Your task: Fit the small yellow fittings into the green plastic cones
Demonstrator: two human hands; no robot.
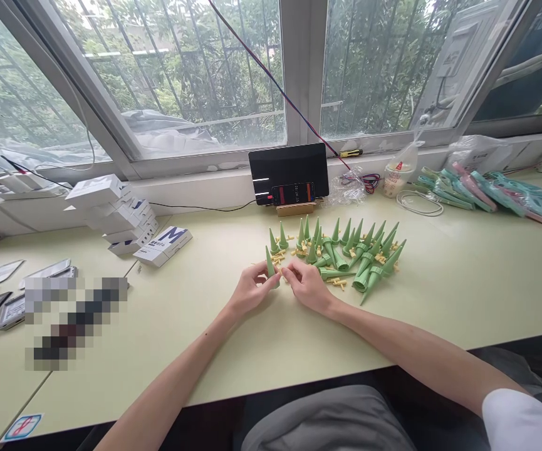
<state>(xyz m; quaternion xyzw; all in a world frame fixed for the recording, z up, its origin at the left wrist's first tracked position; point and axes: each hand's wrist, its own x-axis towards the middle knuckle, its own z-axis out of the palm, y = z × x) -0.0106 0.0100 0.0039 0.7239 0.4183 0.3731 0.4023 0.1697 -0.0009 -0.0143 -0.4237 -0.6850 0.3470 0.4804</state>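
My left hand (pixel 253 288) is closed around a green plastic spike (pixel 269 262), its pointed end up. Close against it, my right hand (pixel 309 285) pinches at the spike's side; a small yellow piece seems to be between the fingertips, mostly hidden. Just beyond my hands, many green spikes (pixel 368 262) stand or lie in a cluster. Small yellow valve-like pieces (pixel 339 283) are scattered among them on the pale table (pixel 233 351).
A phone (pixel 294 194) leans on a black tablet (pixel 289 166) behind the cluster. White boxes (pixel 111 207) are stacked at the left, with one box (pixel 163 245) lying flat. Bagged items (pixel 500 191) and a bagged cup (pixel 398 175) sit along the back right.
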